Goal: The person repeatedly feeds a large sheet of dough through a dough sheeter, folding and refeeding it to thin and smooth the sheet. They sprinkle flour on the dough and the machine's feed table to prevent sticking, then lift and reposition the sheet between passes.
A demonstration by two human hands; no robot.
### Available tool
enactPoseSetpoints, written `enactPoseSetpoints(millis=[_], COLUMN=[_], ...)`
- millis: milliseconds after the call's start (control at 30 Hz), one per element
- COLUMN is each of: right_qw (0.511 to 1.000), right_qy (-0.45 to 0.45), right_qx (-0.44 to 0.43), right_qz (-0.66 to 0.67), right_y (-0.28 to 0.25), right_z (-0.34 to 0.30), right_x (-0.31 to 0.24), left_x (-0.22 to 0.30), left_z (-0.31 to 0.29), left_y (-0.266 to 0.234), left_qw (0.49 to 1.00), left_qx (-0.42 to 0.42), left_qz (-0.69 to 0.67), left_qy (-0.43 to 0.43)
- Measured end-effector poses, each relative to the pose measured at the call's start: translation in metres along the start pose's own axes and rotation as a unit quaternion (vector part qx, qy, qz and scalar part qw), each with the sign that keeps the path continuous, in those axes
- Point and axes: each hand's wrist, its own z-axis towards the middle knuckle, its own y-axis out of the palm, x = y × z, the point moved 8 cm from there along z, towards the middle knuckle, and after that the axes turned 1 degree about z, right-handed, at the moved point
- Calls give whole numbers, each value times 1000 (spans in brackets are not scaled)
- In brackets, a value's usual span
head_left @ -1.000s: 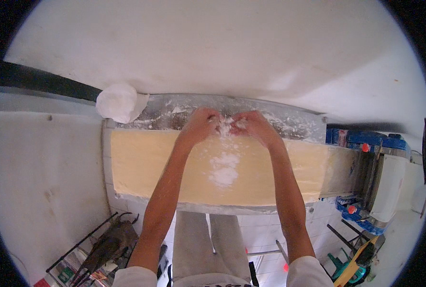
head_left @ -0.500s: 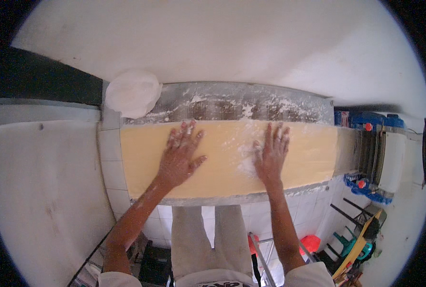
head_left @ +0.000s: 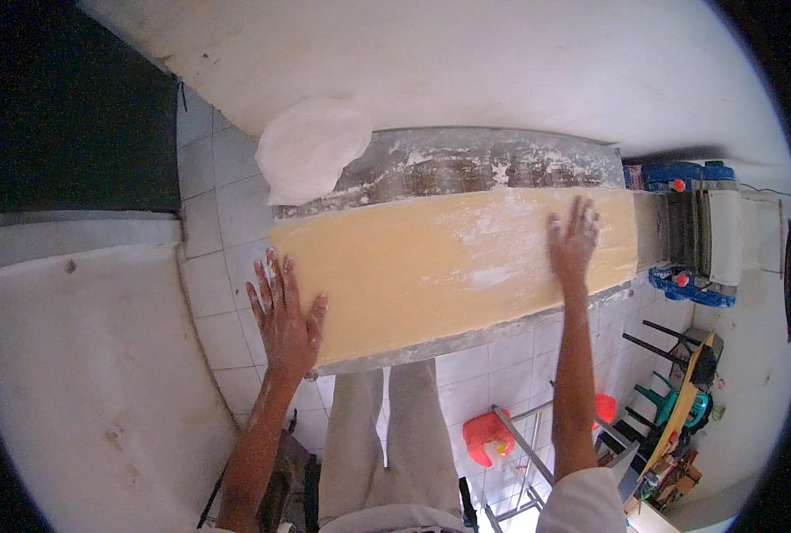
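Yellow dough sheet, flour-dusted, on the bench; its right end is hidden at the roller machine. We spread our left hand and right hand, fingers apart.

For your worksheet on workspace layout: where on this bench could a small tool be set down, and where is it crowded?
Free: the floured strip of bench behind the dough sheet, between the white bag and the blue roller machine. Crowded: the dough covers the rest, with the left hand at its left end and the right hand near the machine.
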Motion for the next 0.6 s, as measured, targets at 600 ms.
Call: enactPoseSetpoints(millis=[600], right_qw=[997], right_qy=[76], right_qx=[19], right_qz=[-28], right_y=[-3], right_z=[1], right_x=[-18], left_x=[4], left_z=[-7], left_y=[1], left_qw=[997], left_qx=[-32], left_qz=[-16], left_qy=[61])
